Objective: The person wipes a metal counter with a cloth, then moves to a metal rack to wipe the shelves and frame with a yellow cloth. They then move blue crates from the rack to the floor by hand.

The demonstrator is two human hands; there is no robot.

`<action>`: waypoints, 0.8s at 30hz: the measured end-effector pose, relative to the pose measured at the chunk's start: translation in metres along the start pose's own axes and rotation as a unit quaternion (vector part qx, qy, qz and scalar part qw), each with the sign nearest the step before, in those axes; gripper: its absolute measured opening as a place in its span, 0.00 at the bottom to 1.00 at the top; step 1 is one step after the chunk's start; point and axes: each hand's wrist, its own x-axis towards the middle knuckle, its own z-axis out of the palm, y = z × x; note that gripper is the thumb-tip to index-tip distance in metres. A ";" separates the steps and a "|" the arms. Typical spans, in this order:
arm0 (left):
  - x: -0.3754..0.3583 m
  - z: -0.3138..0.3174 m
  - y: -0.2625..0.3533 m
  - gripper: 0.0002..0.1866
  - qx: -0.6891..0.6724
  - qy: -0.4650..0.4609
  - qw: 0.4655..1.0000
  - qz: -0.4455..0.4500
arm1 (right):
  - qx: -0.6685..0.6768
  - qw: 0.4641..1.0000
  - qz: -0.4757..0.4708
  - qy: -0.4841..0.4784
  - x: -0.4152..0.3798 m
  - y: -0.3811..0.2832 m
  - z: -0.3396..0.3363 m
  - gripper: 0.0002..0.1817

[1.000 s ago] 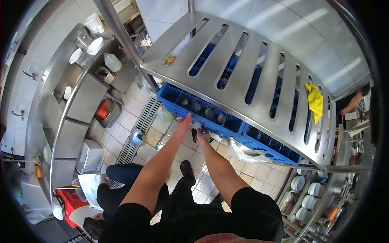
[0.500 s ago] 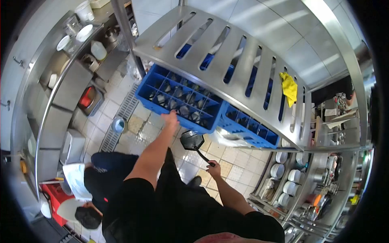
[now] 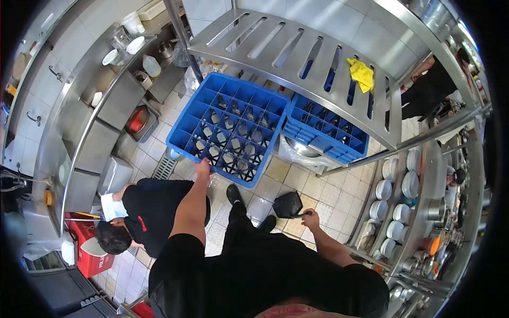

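Note:
My left hand (image 3: 202,167) is closed on the near rim of a blue divided crate (image 3: 183,150), which juts out from under a slotted steel shelf. Clear glasses (image 3: 229,123) stand in several of its compartments. On the right, my right hand (image 3: 310,217) grips the handle of a black angular pan (image 3: 287,204), held low over the tiled floor. A second blue crate (image 3: 324,141) sits beside the first, partly hidden below the shelf.
The slotted steel shelf (image 3: 289,45) overhangs both crates, with a yellow cloth (image 3: 360,75) on it. Another person (image 3: 159,212) bends down close on my left. Stacked white plates (image 3: 409,184) fill a rack on the right. A steel sink counter (image 3: 108,106) runs along the left.
The blue crate has come out from under the shelf, showing more compartments. The pan and my right hand have shifted right. The person on the left has moved nearer the crate.

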 end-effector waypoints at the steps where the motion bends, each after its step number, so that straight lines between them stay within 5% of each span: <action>1: 0.000 0.001 -0.002 0.11 0.003 -0.006 1.000 0.003 | 0.004 1.000 -0.006 -0.001 -0.004 0.003 -0.005 0.11; 4: 0.022 -0.005 -0.012 0.13 0.053 -0.020 0.998 -0.009 | 0.057 0.998 -0.038 -0.010 -0.003 0.026 -0.009 0.11; 7: 0.055 -0.009 -0.045 0.23 -0.024 -0.048 0.992 0.115 | -0.110 0.989 -0.098 0.031 -0.004 0.036 -0.015 0.10; 10: 0.047 -0.005 -0.038 0.25 -0.080 -0.106 0.988 0.082 | 0.065 0.995 -0.069 -0.041 0.004 0.048 -0.014 0.08; 11: 0.037 0.000 -0.027 0.28 -0.054 -0.055 0.997 0.019 | 0.045 0.997 -0.050 -0.036 -0.004 0.034 -0.013 0.08; 13: 0.025 -0.005 -0.013 0.31 -0.014 -0.093 0.996 -0.002 | 0.073 0.995 -0.056 -0.030 -0.006 0.030 -0.007 0.09; 21: 0.038 0.024 0.015 0.27 0.010 -0.118 0.992 -0.037 | 0.077 0.996 -0.036 -0.030 0.004 0.006 0.019 0.13; 24: 0.038 0.060 0.029 0.19 0.012 -0.063 0.997 -0.044 | 0.093 0.995 -0.039 -0.024 0.008 0.004 0.029 0.15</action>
